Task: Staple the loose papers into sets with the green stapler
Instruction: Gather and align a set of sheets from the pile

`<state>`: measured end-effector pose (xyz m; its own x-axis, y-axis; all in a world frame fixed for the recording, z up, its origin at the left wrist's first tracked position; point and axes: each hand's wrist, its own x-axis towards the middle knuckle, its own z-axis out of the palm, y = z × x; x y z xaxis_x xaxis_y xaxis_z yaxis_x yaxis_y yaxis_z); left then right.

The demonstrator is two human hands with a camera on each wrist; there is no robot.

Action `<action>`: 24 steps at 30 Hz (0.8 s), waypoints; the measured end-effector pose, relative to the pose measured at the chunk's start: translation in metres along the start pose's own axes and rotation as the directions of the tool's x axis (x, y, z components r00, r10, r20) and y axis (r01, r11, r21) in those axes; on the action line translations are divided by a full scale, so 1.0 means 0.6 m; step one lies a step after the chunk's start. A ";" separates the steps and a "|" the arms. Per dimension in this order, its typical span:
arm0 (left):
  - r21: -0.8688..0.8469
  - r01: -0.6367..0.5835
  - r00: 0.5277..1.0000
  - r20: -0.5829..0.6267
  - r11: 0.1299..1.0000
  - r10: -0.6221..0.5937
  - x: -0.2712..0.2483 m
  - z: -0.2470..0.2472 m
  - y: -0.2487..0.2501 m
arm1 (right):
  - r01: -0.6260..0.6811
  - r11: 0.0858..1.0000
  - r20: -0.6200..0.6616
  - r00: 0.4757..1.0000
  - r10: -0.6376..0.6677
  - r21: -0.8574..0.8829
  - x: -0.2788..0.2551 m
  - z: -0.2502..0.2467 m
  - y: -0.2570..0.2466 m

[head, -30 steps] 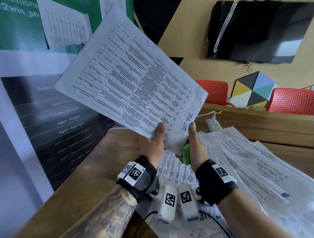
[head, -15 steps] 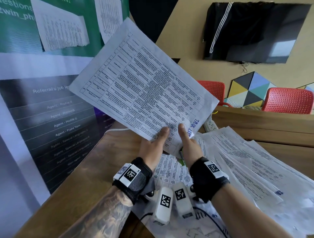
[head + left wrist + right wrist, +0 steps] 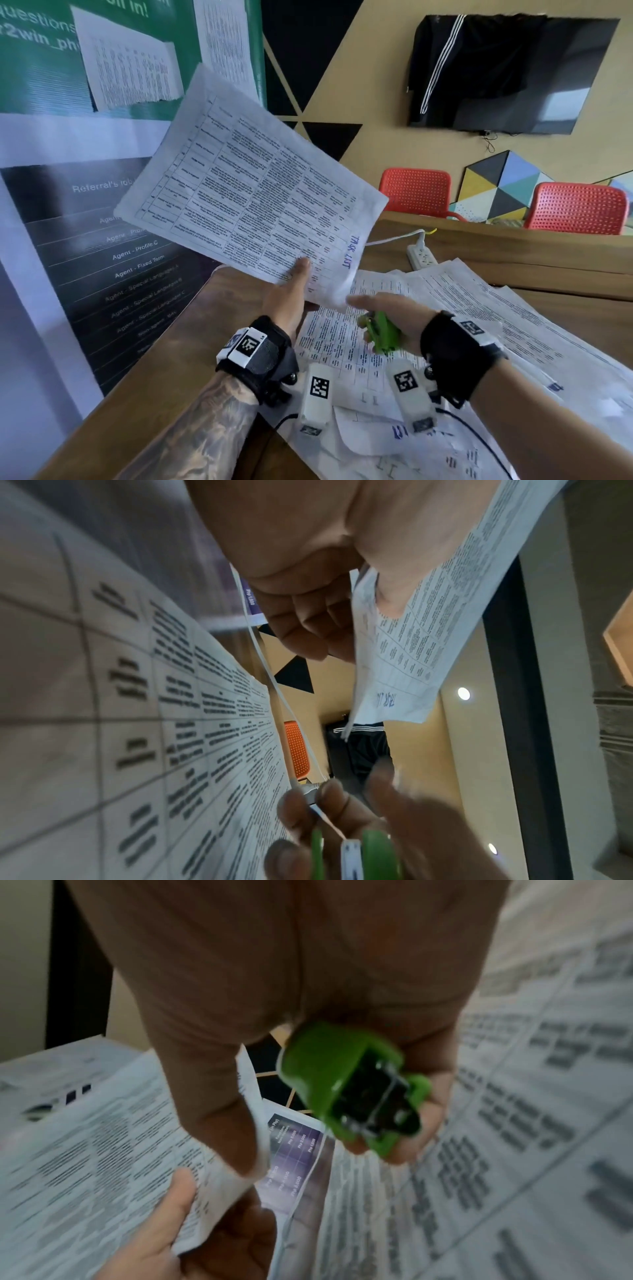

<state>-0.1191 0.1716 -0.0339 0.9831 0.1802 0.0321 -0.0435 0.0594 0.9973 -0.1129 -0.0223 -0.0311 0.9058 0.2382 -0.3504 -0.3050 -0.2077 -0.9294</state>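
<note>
My left hand (image 3: 291, 294) holds a set of printed table sheets (image 3: 253, 192) up in the air above the table's left end, thumb on top near its lower edge, fingers underneath (image 3: 308, 631). The set's near corner bears blue handwriting (image 3: 351, 255). My right hand (image 3: 387, 315) is just right of that corner, off the paper, with its fingers curled round the small green stapler (image 3: 383, 334). In the right wrist view the green stapler (image 3: 349, 1093) lies in the palm, metal mouth showing, thumb (image 3: 219, 1110) stretched toward the sheets.
Loose printed papers (image 3: 479, 325) cover the wooden table (image 3: 164, 359) below and to the right. A white power strip (image 3: 421, 255) lies behind them. Two red chairs (image 3: 416, 190) stand beyond the table; posters hang on the left wall.
My right hand has let go of the sheets' corner and pulled back down and to the right with the stapler. The left hand alone keeps the set raised, now tilted more steeply.
</note>
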 end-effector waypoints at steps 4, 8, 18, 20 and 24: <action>-0.007 0.010 1.000 0.001 1.000 -0.010 0.006 -0.005 -0.006 | 0.077 0.959 0.051 0.997 -0.065 -0.273 -0.016 -0.014 0.013; -0.018 0.059 0.998 0.010 0.998 -0.059 0.010 -0.004 -0.011 | 0.096 0.847 0.066 0.995 -0.072 -0.522 -0.035 -0.003 0.025; -0.191 0.102 0.976 0.207 0.976 -0.061 -0.011 0.000 -0.006 | 0.361 0.915 -0.148 0.930 -0.338 0.178 -0.033 0.001 -0.025; -0.195 0.115 0.961 0.268 0.974 -0.060 -0.008 0.001 -0.008 | 0.431 0.901 -0.234 0.883 -0.407 0.060 -0.027 -0.004 -0.020; -0.291 0.090 0.995 0.064 0.953 -0.075 0.022 -0.028 -0.001 | 0.400 0.864 -0.359 0.792 -0.493 -0.305 -0.023 -0.050 -0.004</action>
<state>-0.1090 0.1902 -0.0353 0.9929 0.1122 -0.0387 -0.0041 0.3583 0.9336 -0.1159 -0.0534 -0.0203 0.9737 -0.0494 0.2223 0.1885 -0.3732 -0.9084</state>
